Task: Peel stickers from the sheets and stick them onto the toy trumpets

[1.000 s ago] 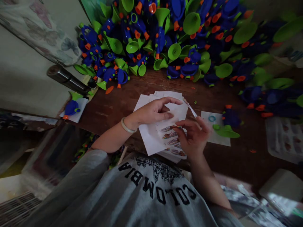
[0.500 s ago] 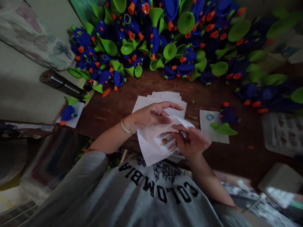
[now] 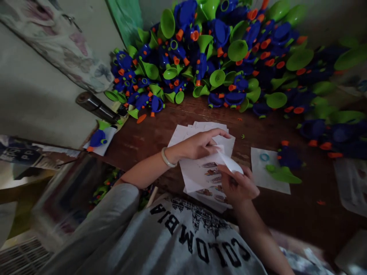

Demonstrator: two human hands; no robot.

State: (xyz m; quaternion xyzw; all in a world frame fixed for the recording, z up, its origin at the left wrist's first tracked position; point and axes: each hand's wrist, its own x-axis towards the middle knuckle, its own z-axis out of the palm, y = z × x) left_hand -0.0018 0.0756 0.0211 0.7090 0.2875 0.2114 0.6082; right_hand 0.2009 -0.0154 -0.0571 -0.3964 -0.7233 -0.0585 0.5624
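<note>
In front of my chest is a white sheet with small coloured printed pictures; it looks like a sticker sheet, though I cannot be sure. My left hand, wearing a pale bangle, grips its upper edge between thumb and curled fingers, the index finger stretched out. My right hand pinches the right side, where the paper curls up into a white fold. Under both hands lie more white sheets, partly hidden. Another printed sheet shows below the held one.
A big pile of blue, green and orange plastic toy trumpets fills the table's back. On the right, one toy lies by a white paper with a teal ring. A dark thermos and another toy are at left.
The view has shifted, so the scene sits lower and further right. The held sheet has tilted, its right part curling up more at my right hand, and the printed sheet beneath shows more.
</note>
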